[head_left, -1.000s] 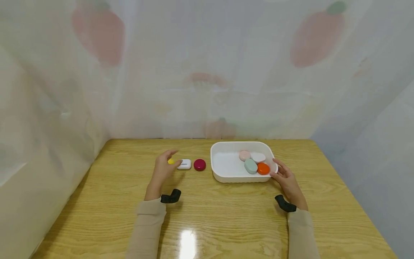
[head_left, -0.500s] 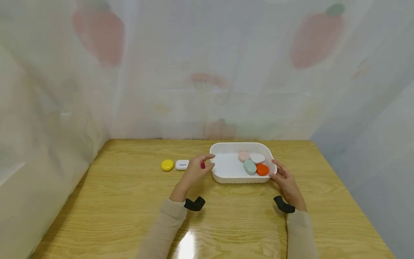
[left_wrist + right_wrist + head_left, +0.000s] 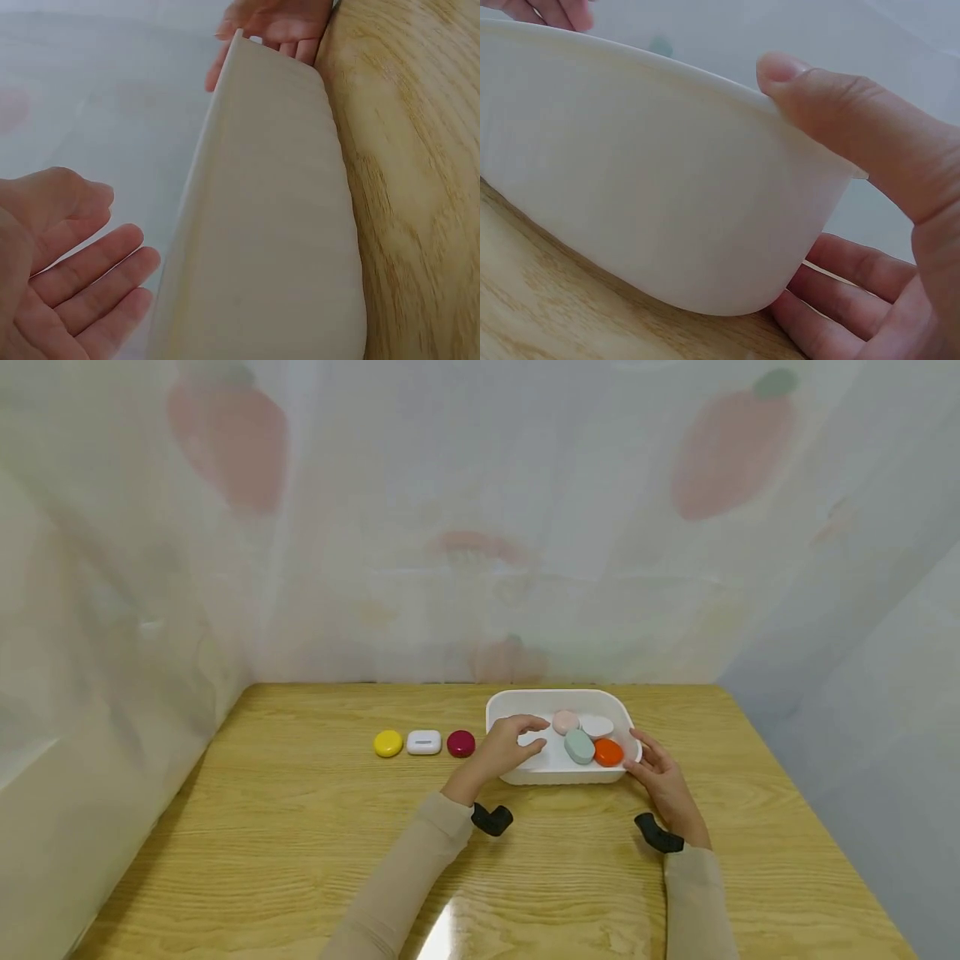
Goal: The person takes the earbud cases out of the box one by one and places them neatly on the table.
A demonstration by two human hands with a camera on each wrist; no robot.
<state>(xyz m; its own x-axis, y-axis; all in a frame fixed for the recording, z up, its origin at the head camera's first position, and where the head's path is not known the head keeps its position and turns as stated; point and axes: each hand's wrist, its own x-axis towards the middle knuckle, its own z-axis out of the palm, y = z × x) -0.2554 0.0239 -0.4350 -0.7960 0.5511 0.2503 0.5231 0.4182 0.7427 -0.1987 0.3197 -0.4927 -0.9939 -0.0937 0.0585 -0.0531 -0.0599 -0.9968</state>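
One matte white box (image 3: 558,776) with rounded corners stands on the wood-grained tabletop (image 3: 555,877). Toward its right end lie a pale pink piece (image 3: 566,722), a white piece (image 3: 597,727), a mint oval (image 3: 579,747) and a glossy orange disc (image 3: 608,752). The right hand (image 3: 666,781) holds its corner, thumb over the rim. The left hand (image 3: 501,749) is above its left part, thumb and fingers wide apart. Outside are a yellow disc (image 3: 387,743), a white case (image 3: 424,742) and a dark red disc (image 3: 461,743).

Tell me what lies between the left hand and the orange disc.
In the head view, a green oval in the white tray lies between the left hand and the orange disc.
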